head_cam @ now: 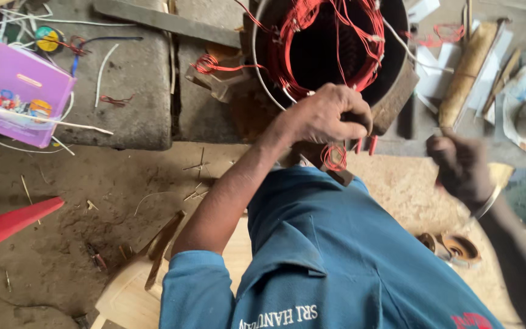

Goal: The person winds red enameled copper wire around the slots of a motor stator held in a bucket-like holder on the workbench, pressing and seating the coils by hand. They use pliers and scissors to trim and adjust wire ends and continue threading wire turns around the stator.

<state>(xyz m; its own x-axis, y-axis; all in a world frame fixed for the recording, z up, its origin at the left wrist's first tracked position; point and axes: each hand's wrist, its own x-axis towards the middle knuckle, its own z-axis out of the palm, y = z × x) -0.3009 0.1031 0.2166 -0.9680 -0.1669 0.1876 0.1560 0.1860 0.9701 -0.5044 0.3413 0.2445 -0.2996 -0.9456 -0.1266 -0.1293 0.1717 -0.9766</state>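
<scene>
from the head camera, looking down: the left hand point(330, 116) is curling its fingers over the near rim of a round motor stator point(336, 55), gripping the edge where the red winding wire point(330, 36) is looping out of the bore. the stator is sitting at the near edge of a grey bench point(129, 91). the right hand point(461, 167) is clenching into a fist well off to the right, blurred; i cannot tell whether it is holding anything.

risks, as i judge them: loose red strands are hanging close to the left fingers and could snag or kink if tugged. a small coil point(334, 157) is dangling below the rim and could catch too.

open room is lying left, over the dirt floor point(80, 201); to the right, rolled paper point(467, 67) and scraps are crowding the edge.
</scene>
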